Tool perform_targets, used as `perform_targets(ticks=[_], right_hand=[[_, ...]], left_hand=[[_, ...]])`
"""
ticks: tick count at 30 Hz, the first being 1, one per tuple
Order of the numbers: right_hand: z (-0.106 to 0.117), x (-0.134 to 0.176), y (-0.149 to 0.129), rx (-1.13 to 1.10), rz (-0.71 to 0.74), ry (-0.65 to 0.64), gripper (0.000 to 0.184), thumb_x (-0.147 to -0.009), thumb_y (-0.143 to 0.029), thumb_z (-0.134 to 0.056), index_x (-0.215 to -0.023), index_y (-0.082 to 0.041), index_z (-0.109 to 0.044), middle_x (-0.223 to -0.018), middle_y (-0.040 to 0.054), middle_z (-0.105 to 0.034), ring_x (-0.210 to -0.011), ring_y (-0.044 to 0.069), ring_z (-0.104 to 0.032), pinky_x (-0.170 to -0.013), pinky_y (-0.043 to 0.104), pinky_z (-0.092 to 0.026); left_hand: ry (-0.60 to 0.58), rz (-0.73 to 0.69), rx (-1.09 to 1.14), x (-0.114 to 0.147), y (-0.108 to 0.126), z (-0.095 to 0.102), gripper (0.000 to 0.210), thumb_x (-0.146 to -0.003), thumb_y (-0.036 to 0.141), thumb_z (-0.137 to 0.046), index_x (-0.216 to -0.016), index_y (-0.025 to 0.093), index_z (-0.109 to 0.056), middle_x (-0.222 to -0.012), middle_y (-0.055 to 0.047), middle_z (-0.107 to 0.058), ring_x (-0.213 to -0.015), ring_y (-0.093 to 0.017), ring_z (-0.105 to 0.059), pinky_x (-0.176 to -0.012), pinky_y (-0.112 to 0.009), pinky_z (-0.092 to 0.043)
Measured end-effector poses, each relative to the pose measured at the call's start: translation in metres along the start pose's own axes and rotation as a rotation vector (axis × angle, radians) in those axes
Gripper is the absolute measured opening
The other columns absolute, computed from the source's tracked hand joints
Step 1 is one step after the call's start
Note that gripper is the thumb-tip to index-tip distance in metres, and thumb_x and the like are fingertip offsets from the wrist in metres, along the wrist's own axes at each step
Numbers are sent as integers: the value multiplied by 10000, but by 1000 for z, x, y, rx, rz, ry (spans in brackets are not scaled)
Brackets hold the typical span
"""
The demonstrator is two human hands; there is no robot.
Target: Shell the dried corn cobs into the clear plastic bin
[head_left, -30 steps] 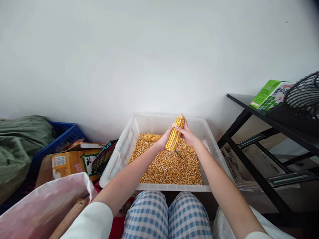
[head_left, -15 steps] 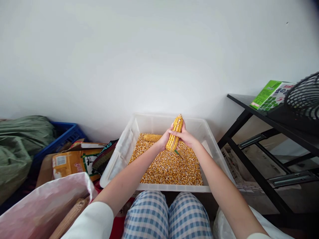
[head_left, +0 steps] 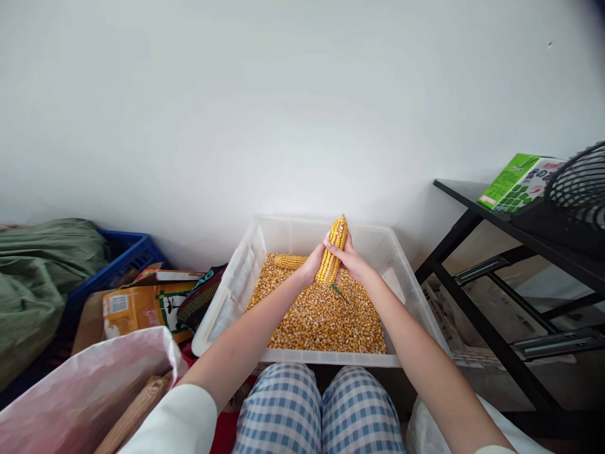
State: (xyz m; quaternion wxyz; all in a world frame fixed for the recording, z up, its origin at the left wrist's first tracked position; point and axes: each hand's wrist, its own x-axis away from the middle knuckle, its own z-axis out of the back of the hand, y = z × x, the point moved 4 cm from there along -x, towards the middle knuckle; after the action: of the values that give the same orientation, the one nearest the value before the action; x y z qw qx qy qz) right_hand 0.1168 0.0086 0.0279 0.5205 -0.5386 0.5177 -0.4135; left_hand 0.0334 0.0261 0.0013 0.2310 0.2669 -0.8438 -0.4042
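Note:
Between both hands I hold an ear of corn, tip pointing up and away, above a translucent plastic bin. My left hand is closed round its left side. My right hand wraps the right side, with the thumb across the front of the ear. Some rows on the ear show gaps. Loose corn kernels cover the bin's floor, and a second ear of corn lies on them at the back left. A thin green strip sits on the kernels just below the held ear.
At the left are a white bag with a corn cob in it, an orange package and a blue crate. A black metal-framed table stands at the right, bearing a green-and-white box. The wall rises behind the bin.
My right thumb has moved slightly up the ear. Both hands still grip it in nearly the same spot, and the whole view has shifted slightly.

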Motion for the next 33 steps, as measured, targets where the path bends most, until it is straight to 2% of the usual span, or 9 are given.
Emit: perform_targets(ticks=[2,7,13,19,22,26,30,33], right_hand=[[1,-2,2,18,4,39,782,-714,-349,-607,-1303,-380,-95,-1070,34,-520,-670,123,-572,-461,223,-493],[2,-2,3,15,-32,-58,806,-719,-356,-597,-1306,-409,-47,-1088,28,-523,-632,125,-580,-396,222,-468],[-6,2,2,24,-51,-81,916,-672,-303,-653,-1330,-388,-22,-1144,43,-510,-752,153,-600,-499,256,-523],[-6,7,-6,19,-62,-194,935,-684,-312,-640,-1341,-397,19,-1169,49,-500,-752,165,-599,-432,245,-501],[-7,5,-4,0,-57,-164,887,-707,-339,-615,-1339,-411,3,-1174,38,-500,-766,157,-595,-460,242,-508],[-9,2,0,23,-5,-37,868,-705,-354,-619,-1344,-395,-34,-1174,37,-497,-804,153,-589,-535,247,-528],[-9,1,2,48,-41,-73,869,-700,-365,-622,-1347,-385,-41,-1143,42,-515,-731,146,-590,-499,253,-522],[-8,3,0,33,-43,-67,853,-709,-370,-611,-1345,-397,-43,-1171,35,-505,-760,143,-591,-536,255,-529]], left_hand=[[18,-10,-19,0,0,1,617,-800,619,-250,-996,125,-563,-576,-71,-590,-451,-170,-546,-449,-305,-469],[-36,49,-42,0,1,0,645,-788,641,-232,-1014,129,-552,-547,-64,-572,-447,-195,-548,-428,-334,-464],[10,-40,8,-2,2,4,620,-789,634,-251,-1045,150,-541,-581,-56,-589,-448,-176,-544,-433,-314,-459],[-14,-27,8,1,6,4,614,-767,659,-275,-990,161,-557,-548,-51,-567,-436,-181,-532,-413,-317,-447],[2,-19,8,1,7,4,640,-767,664,-257,-987,146,-562,-536,-59,-562,-454,-191,-542,-431,-326,-457],[30,-26,24,-1,3,5,640,-774,657,-255,-1005,142,-558,-540,-51,-563,-449,-176,-536,-442,-315,-459],[27,6,35,-1,2,6,641,-771,658,-265,-1045,146,-538,-566,-50,-580,-455,-180,-544,-444,-317,-457],[30,5,41,-1,3,6,635,-773,652,-272,-1041,146,-546,-566,-55,-586,-461,-181,-549,-448,-311,-456]])
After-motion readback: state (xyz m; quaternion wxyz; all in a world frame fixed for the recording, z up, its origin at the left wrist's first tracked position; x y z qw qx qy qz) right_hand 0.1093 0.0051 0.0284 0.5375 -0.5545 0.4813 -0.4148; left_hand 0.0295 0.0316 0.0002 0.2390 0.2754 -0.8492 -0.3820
